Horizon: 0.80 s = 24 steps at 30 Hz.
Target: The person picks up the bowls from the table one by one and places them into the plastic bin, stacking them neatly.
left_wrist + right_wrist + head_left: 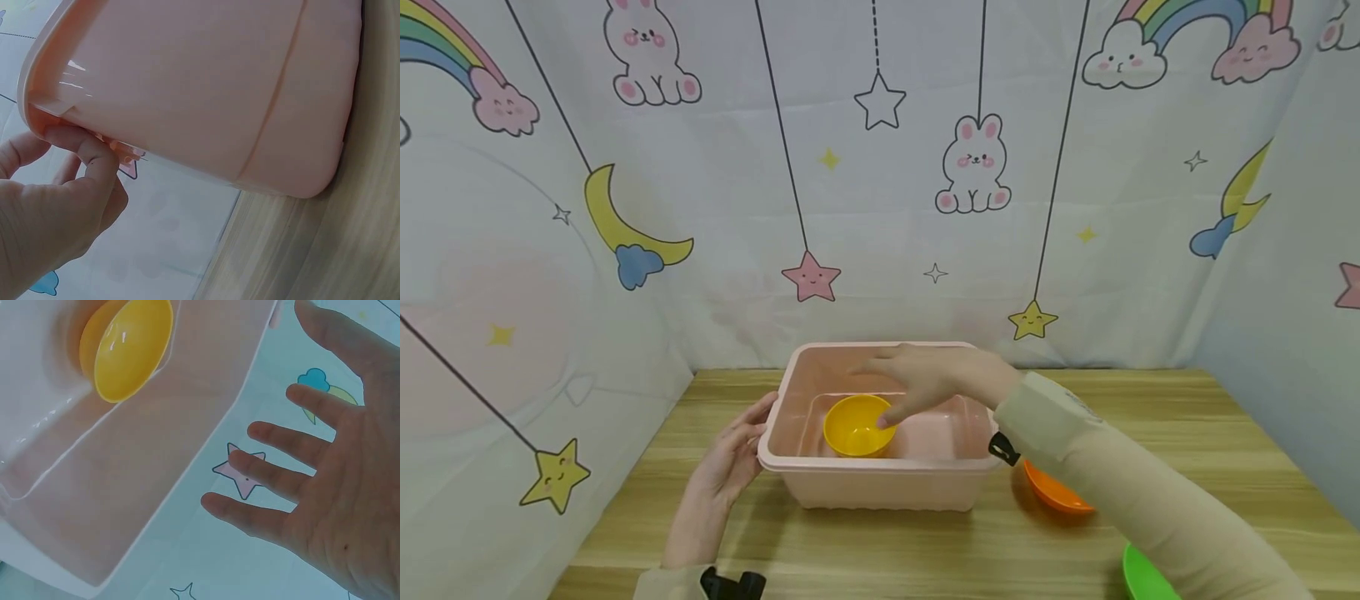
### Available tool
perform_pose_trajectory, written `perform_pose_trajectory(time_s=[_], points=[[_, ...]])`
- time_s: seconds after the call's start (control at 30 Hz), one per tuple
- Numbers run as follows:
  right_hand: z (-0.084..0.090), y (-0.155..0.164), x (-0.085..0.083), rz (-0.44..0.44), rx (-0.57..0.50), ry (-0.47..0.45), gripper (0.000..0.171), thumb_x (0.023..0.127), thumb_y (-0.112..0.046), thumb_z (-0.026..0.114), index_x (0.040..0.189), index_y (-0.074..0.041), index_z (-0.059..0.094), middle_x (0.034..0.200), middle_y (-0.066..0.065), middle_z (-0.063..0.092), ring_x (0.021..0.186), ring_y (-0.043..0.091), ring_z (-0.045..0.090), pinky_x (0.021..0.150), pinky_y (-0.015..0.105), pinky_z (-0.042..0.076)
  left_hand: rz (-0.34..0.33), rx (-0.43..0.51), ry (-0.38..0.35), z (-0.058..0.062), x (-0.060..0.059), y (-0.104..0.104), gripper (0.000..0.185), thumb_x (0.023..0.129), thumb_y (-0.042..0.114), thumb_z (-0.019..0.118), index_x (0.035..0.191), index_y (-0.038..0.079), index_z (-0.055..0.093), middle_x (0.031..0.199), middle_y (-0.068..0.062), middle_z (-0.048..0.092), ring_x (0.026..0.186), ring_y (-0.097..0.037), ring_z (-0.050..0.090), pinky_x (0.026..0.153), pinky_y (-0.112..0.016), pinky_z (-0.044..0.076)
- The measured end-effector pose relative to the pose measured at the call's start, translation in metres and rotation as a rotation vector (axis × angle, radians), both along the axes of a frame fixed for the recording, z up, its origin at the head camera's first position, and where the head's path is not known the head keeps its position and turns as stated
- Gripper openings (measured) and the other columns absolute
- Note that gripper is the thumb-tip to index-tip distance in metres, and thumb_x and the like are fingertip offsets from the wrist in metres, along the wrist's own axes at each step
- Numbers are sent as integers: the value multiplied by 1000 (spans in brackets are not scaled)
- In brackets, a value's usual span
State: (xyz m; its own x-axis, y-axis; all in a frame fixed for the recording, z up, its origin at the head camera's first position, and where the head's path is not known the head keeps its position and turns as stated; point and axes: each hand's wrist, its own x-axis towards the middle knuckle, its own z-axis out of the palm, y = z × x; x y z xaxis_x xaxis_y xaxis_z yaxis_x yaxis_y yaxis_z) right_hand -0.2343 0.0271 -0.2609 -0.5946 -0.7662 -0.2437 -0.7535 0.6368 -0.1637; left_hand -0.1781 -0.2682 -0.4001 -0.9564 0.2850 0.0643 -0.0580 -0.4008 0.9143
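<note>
A pink plastic basin [887, 487] stands on the wooden table, a yellow bowl [852, 427] sitting upright on the left part of its floor. At the basin's left end my left hand [724, 462] grips the rim; in the left wrist view its curled fingers [94, 156] hook beneath that edge. Over the basin my right hand [928, 377] hovers with straight, spread fingers and holds nothing. From the right wrist view, the right hand [337, 462] is apart from both the yellow bowl [134, 353] and the basin wall.
Right of the basin lies an orange bowl [1058, 490], partly covered by the right sleeve. A green bowl [1146, 577] shows at the lower right, also partly hidden. Behind the table hangs a printed curtain [895, 233].
</note>
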Motion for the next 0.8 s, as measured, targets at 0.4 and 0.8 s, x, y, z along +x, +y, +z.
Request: perform_pose_trajectory(time_s=[0.4,0.8], points=[[-2,22,12,-43,-126,-43,73,86,-49,63,150,-36,30,158,-9,29,147,19,24,115,50,27,5,6,-5,-1,1,-1,53,96,0,30,117,33,64,122,16,59,107,-1,56,87,-21,47],[-11,40,20,-17,-168,36,75,86,-54,61,150,-29,32,158,0,30,147,23,23,114,52,29,49,-22,-26,1,1,2,50,97,2,32,115,35,65,122,18,59,113,-3,56,90,-23,46]])
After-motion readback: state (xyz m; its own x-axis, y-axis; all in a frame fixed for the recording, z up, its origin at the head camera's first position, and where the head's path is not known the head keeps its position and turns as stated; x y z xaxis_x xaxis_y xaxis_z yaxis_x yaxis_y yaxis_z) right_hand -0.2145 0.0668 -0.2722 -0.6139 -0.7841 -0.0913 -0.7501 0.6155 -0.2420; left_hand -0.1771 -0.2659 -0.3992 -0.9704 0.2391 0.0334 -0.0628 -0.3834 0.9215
